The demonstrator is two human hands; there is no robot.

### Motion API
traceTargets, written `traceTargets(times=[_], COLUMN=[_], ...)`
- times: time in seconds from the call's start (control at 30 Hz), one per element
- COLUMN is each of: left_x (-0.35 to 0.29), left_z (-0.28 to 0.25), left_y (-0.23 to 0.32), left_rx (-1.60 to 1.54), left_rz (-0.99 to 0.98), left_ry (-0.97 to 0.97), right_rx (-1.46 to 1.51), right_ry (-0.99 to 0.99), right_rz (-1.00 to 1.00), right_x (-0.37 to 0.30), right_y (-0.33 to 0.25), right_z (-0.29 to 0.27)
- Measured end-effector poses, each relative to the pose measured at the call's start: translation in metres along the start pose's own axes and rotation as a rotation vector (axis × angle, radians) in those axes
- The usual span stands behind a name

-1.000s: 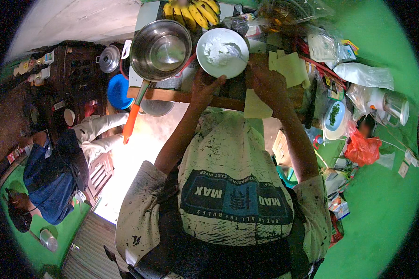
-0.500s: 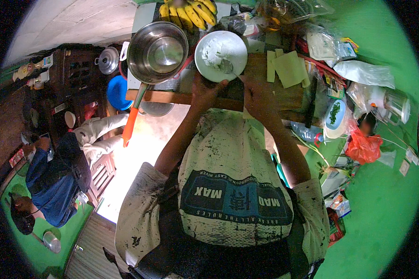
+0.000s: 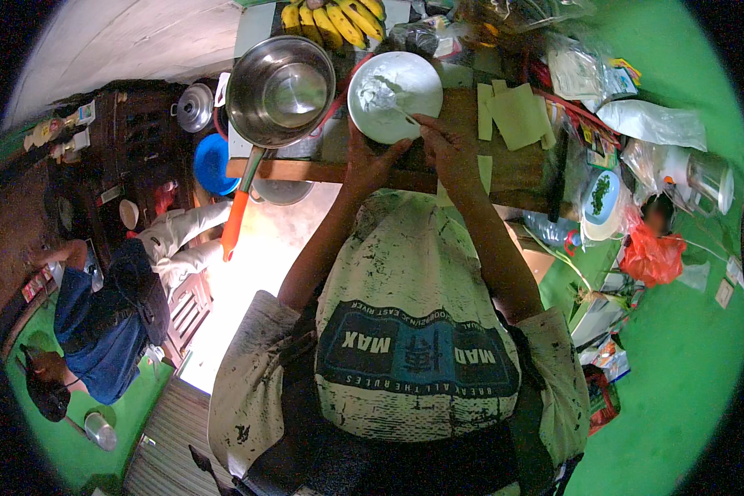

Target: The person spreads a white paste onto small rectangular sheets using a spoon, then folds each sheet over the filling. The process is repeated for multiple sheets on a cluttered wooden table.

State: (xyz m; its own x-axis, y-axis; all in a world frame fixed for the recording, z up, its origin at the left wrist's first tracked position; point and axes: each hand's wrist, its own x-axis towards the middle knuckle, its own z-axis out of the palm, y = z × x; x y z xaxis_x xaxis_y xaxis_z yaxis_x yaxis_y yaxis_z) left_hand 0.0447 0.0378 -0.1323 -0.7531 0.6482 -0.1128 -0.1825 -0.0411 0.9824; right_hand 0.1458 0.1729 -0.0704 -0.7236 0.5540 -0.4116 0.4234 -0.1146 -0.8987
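Note:
A white bowl (image 3: 428, 87) stands at the front of the table, with a white powdery or pasty substance (image 3: 379, 93) inside. My left hand (image 3: 372, 159) grips the near left side of the bowl, thumb along its rim. Between the fingers of my right hand (image 3: 448, 149) is the handle of a spoon (image 3: 407, 117), its lower end dipped in the white stuff. Just left of the bowl sits a steel saucepan (image 3: 260, 103), its orange-tipped handle (image 3: 236, 227) jutting over the table's near edge.
Yellow bananas (image 3: 339, 23) lie behind the bowl. Pale yellow sheets (image 3: 517, 120) rest to the right, beside plastic bags and a blue dish (image 3: 605, 192) of chopped greens. A blue basin (image 3: 213, 164) is below left. Another person (image 3: 103, 318) is at far left.
My right hand has shifted up and left, over the bowl's near rim, and the spoon has moved in the white stuff. My left hand still holds the bowl. The other person's arm has moved.

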Motion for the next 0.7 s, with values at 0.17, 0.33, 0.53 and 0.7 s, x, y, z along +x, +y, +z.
traceTargets(times=[0.17,0.33,0.53,0.7], left_x=[-0.001,0.001,0.009,0.005], left_z=[-0.004,0.004,0.006,0.006], left_y=[-0.002,-0.012,0.028,0.041], left_rx=[0.167,0.040,0.222,0.385], left_rz=[0.017,0.055,0.078,-0.054], left_ry=[0.034,0.084,0.136,0.175], right_rx=[0.168,0.167,0.219,0.181], right_ry=[-0.035,0.111,0.218,0.239], right_rz=[0.030,0.004,-0.033,-0.052], right_x=[-0.010,-0.032,-0.062,-0.073], right_y=[-0.018,-0.019,-0.055,-0.071], right_z=[-0.015,-0.038,-0.066,-0.079])
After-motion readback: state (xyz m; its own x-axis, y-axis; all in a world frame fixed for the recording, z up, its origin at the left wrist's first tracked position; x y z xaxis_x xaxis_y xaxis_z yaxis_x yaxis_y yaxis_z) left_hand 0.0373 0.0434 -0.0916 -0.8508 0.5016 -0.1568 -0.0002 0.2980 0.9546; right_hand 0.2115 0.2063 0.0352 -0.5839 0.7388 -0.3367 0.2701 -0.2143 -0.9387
